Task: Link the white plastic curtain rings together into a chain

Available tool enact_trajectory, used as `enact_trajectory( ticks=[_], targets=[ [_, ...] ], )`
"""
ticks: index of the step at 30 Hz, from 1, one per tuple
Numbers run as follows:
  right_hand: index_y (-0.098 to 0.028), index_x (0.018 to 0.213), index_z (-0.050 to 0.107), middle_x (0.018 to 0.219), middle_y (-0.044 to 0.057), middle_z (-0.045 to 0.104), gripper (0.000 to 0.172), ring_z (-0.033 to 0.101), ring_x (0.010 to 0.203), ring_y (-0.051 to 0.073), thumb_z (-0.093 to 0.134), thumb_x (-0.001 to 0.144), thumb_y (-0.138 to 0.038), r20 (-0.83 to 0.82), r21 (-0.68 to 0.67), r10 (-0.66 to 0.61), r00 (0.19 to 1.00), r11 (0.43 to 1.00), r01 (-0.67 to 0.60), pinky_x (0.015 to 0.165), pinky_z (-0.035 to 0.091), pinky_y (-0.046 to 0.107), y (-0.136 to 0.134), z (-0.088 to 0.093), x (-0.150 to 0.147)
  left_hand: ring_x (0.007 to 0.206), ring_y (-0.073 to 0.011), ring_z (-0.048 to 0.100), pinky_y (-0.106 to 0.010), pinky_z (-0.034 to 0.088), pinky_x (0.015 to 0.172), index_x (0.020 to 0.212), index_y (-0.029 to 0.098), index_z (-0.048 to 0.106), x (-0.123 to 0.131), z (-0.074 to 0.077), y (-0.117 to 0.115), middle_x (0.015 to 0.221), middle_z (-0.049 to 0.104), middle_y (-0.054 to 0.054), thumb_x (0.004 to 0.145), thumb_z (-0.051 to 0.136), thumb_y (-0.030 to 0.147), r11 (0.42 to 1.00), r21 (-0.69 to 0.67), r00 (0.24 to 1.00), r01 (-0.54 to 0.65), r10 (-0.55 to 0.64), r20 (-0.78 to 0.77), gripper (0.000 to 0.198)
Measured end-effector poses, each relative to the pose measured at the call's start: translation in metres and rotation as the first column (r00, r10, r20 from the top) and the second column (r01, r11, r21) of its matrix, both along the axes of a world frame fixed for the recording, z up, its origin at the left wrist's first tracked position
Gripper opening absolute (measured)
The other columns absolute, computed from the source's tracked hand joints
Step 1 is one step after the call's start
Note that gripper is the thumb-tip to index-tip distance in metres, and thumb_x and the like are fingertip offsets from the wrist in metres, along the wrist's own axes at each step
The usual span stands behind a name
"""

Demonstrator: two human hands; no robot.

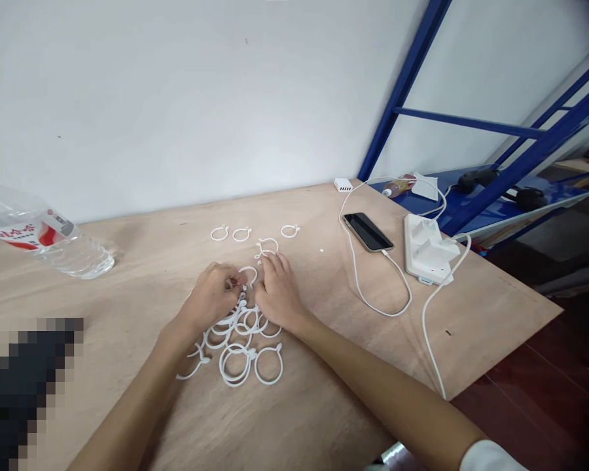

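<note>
My left hand (210, 296) is pinched at a white plastic split ring (248, 275) that stands between my hands. My right hand (277, 292) rests just beside it, with its fingertips on another ring (267, 247). Below both hands lies a tangled heap of several such rings (240, 347) on the plywood table (127, 307). Part of the heap is hidden under my palms. Several more lie apart, such as one ring (220, 233) and another (289, 230) beyond my hands.
A plastic water bottle (44, 239) lies on its side at left. At right sit a black smartphone (368, 232) on a white cable and a white power strip (429, 248). A blue metal shelf frame (402, 91) stands behind the table, and a pixelated dark patch (24, 392) covers the lower left.
</note>
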State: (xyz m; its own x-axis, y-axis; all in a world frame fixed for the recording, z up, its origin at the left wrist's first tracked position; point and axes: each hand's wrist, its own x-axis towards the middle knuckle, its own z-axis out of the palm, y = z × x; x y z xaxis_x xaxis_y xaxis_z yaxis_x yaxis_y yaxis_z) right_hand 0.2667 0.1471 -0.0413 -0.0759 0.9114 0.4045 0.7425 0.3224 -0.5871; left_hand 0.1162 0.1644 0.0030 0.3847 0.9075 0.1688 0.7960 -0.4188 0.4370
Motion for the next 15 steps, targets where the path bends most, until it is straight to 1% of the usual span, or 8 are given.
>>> enact_trajectory(
  ticks=[3,5,7,9,10,11,13,15],
  targets=[
    [-0.008,0.128,0.048,0.132,0.017,0.049,0.055,0.034,0.129,0.029,0.046,0.074,-0.007,-0.069,0.022,-0.013,0.998,1.000,0.015,0.111,0.029,0.049,0.002,-0.001,0.001,0.087,-0.0273,0.059,-0.041,0.045,0.086,0.070,0.023,0.066,0.000,-0.002,0.001,0.082,0.068,-0.006,0.072,0.052,0.023,1.000,0.013,1.000,0.009,-0.009,0.014,0.015],
    [-0.010,0.128,0.048,0.132,0.016,0.049,0.056,0.037,0.128,0.027,0.046,0.073,-0.006,-0.147,0.038,-0.019,0.989,0.999,0.024,0.110,0.030,0.046,0.002,0.000,0.002,0.095,-0.0286,0.057,-0.044,0.042,0.092,0.071,0.022,0.065,0.000,-0.003,0.001,0.089,0.066,-0.009,0.074,0.052,0.026,0.999,0.044,0.999,-0.011,0.009,0.041,0.014],
    [-0.012,0.125,0.051,0.127,0.015,0.054,0.051,0.043,0.122,0.025,0.048,0.074,-0.008,-0.231,0.025,-0.018,0.973,0.999,0.024,0.107,0.034,0.044,0.001,0.003,0.003,0.109,-0.0296,0.053,-0.045,0.039,0.097,0.076,0.021,0.062,0.001,-0.002,0.000,0.104,0.063,-0.011,0.077,0.050,0.030,0.996,0.070,0.995,-0.046,0.039,0.094,0.015],
    [-0.016,0.117,0.057,0.118,0.011,0.061,0.042,0.051,0.115,0.024,0.053,0.075,-0.012,-0.291,-0.017,-0.005,0.957,1.000,0.000,0.103,0.037,0.043,-0.001,0.008,0.003,0.116,-0.0286,0.049,-0.044,0.038,0.099,0.080,0.021,0.058,0.003,0.000,-0.002,0.113,0.060,-0.011,0.080,0.046,0.033,0.998,0.045,0.987,-0.054,0.047,0.151,0.017],
    [-0.018,0.112,0.060,0.113,0.009,0.064,0.036,0.053,0.111,0.023,0.056,0.076,-0.014,-0.312,-0.033,0.009,0.950,0.999,-0.020,0.101,0.039,0.042,-0.001,0.010,0.003,0.115,-0.0275,0.051,-0.043,0.039,0.097,0.082,0.021,0.055,0.004,0.003,-0.004,0.113,0.060,-0.010,0.082,0.044,0.033,0.999,0.009,0.984,-0.046,0.044,0.173,0.017],
    [-0.020,0.107,0.062,0.109,0.007,0.066,0.030,0.055,0.109,0.023,0.058,0.077,-0.017,-0.333,-0.039,0.025,0.943,0.998,-0.041,0.099,0.040,0.041,-0.002,0.011,0.003,0.109,-0.0260,0.054,-0.041,0.042,0.093,0.083,0.021,0.053,0.006,0.005,-0.005,0.109,0.062,-0.009,0.083,0.043,0.034,0.999,-0.038,0.981,-0.031,0.038,0.188,0.016],
    [-0.021,0.100,0.066,0.104,0.006,0.068,0.021,0.058,0.104,0.021,0.060,0.080,-0.023,-0.390,-0.026,0.049,0.920,0.998,-0.064,0.096,0.041,0.038,-0.003,0.014,0.003,0.092,-0.0229,0.060,-0.038,0.045,0.084,0.085,0.022,0.050,0.008,0.009,-0.008,0.098,0.064,-0.006,0.086,0.040,0.036,0.993,-0.114,0.979,-0.006,0.030,0.204,0.017],
    [-0.020,0.095,0.067,0.100,0.006,0.069,0.017,0.059,0.100,0.020,0.059,0.083,-0.027,-0.462,-0.014,0.048,0.886,0.998,-0.061,0.093,0.043,0.035,-0.003,0.015,0.004,0.087,-0.0214,0.061,-0.035,0.046,0.080,0.091,0.022,0.049,0.010,0.012,-0.009,0.095,0.065,-0.004,0.087,0.041,0.039,0.993,-0.115,0.974,-0.003,0.029,0.223,0.019]
  ],
)
